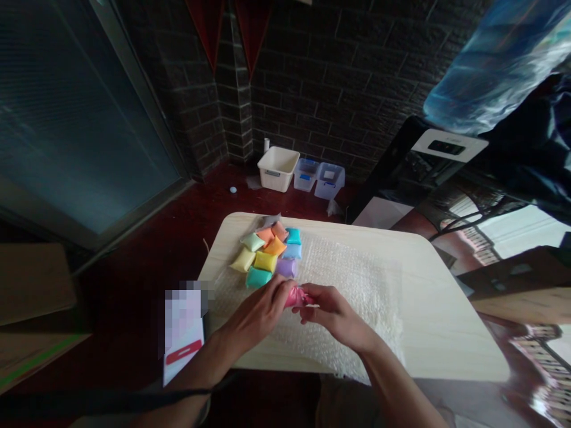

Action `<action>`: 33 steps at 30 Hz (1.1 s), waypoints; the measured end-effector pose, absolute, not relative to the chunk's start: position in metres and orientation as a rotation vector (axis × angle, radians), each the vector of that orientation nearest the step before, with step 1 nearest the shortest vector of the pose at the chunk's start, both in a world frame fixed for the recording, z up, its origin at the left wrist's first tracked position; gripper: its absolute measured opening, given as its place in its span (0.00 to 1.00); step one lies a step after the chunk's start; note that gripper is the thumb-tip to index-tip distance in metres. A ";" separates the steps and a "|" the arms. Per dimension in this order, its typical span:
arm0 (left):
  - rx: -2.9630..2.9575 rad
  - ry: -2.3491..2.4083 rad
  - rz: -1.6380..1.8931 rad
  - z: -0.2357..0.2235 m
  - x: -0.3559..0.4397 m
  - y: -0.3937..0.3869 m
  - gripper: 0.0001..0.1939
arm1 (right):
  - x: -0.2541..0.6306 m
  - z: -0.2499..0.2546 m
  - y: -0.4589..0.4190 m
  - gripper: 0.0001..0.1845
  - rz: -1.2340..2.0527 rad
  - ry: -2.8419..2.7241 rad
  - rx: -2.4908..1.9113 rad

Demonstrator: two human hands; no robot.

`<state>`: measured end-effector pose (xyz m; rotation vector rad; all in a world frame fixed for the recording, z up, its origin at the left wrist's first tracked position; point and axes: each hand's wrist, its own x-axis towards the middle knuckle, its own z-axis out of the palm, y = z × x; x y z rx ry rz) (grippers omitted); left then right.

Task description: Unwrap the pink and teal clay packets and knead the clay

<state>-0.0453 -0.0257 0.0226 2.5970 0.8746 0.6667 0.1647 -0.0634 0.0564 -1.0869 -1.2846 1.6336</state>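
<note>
A pink packet [295,296] in a clear wrapper is held between both hands above the near part of the table. My left hand [271,300] is closed round its left side. On the right, my right hand [332,306] pinches the packet's wrapper with thumb and fingers. Just beyond my left hand lies a cluster of small pillow-shaped packets, among them a green packet [259,277], a yellow packet [265,262], a purple packet [286,268] and an orange packet [275,245]. What fills the packets cannot be made out for certain.
Bubble wrap [348,285] covers the middle of the pale wooden table [455,339]. Beyond it, a white basket [279,169] and two clear bins [329,181] stand on the floor. A water dispenser [450,145] is at the right, and a phone-like screen [182,339] at the left.
</note>
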 end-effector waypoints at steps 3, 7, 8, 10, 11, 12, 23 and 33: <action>2.570 0.848 0.692 0.021 -0.046 -0.026 0.25 | 0.162 0.057 -0.064 0.11 1.594 -1.291 -1.072; 2.514 0.898 0.741 0.017 -0.045 -0.022 0.26 | 0.157 0.054 -0.069 0.20 1.672 -1.174 -0.909; 2.508 0.910 0.750 0.016 -0.045 -0.022 0.26 | 0.156 0.052 -0.069 0.22 1.709 -1.140 -0.874; 2.516 0.915 0.757 0.016 -0.044 -0.023 0.25 | 0.157 0.049 -0.068 0.23 1.776 -1.107 -0.855; 2.524 0.909 0.747 0.016 -0.044 -0.023 0.25 | 0.158 0.048 -0.067 0.23 1.801 -1.110 -0.873; 2.533 0.894 0.730 0.016 -0.043 -0.024 0.24 | 0.159 0.047 -0.065 0.23 1.817 -1.121 -0.903; 2.296 0.806 0.855 0.025 -0.042 -0.031 0.30 | 0.158 0.039 -0.066 0.20 1.869 -0.996 -0.834; 1.485 0.913 0.982 0.029 -0.046 -0.012 0.13 | 0.168 0.044 -0.058 0.14 1.649 -1.077 -0.972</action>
